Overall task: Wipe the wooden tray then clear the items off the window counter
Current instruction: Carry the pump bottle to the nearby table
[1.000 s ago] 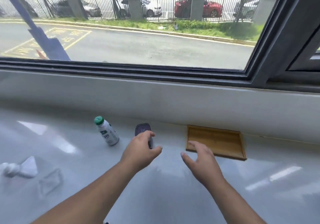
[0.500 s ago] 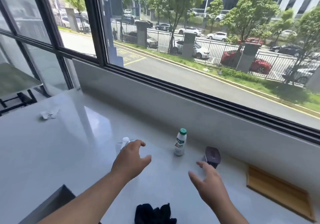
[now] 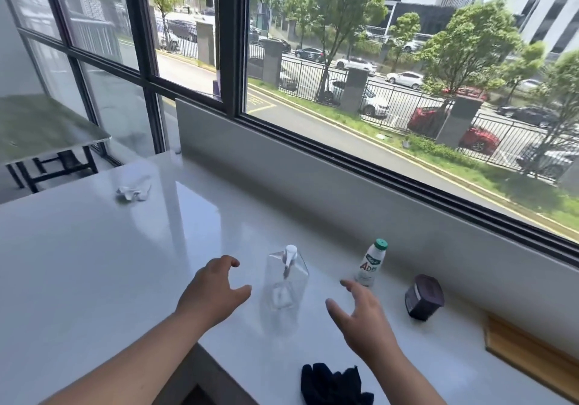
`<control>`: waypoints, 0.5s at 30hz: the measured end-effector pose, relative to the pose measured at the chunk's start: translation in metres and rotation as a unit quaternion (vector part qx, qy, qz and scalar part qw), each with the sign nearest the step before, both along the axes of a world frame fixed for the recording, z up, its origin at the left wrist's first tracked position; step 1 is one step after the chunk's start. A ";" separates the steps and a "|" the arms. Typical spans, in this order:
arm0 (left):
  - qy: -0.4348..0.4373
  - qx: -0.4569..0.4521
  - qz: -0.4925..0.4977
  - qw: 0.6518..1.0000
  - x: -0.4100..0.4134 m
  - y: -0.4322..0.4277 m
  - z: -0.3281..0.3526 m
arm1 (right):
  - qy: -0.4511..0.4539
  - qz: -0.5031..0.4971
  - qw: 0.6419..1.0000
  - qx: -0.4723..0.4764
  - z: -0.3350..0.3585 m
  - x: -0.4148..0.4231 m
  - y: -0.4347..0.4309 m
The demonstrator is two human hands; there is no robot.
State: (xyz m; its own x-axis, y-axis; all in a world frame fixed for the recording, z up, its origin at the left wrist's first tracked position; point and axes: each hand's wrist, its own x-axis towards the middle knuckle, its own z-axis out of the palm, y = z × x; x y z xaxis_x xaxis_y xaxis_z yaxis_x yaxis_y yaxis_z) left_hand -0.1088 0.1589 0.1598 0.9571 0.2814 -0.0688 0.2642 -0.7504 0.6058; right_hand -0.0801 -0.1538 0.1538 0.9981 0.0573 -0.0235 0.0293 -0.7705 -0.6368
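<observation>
A clear pump bottle (image 3: 285,282) with a white nozzle stands on the white window counter (image 3: 94,263). My left hand (image 3: 213,292) hovers just left of it, fingers apart and empty. My right hand (image 3: 360,317) is spread on the bottle's right side, also empty. Behind my right hand stands a small white bottle with a green cap (image 3: 371,263), and to its right a dark purple tub (image 3: 423,297). The wooden tray (image 3: 529,354) lies at the far right against the wall, partly cut off. A dark cloth (image 3: 333,384) lies crumpled near the counter's front edge.
A crumpled white tissue (image 3: 133,191) lies far left on the counter. The grey sill wall (image 3: 344,191) and window frame run along the back. A dark-legged table (image 3: 44,135) stands beyond the counter's left end. The counter's front edge drops away at the bottom middle.
The view swung left from the tray to the pump bottle. My left hand left the purple tub's side; both hands now flank the clear bottle, the left one no longer covering it.
</observation>
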 end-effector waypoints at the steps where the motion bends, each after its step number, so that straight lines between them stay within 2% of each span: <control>1: 0.002 -0.002 0.001 1.000 0.001 0.003 -0.002 | 0.003 -0.006 1.000 -0.001 -0.001 0.003 -0.001; 8: 0.036 0.009 0.001 0.999 0.027 0.005 -0.021 | 0.027 -0.014 0.999 0.022 -0.017 0.044 0.002; 15: 0.109 0.018 -0.035 0.993 0.084 -0.024 -0.043 | 0.141 -0.025 0.985 0.097 -0.072 0.099 0.011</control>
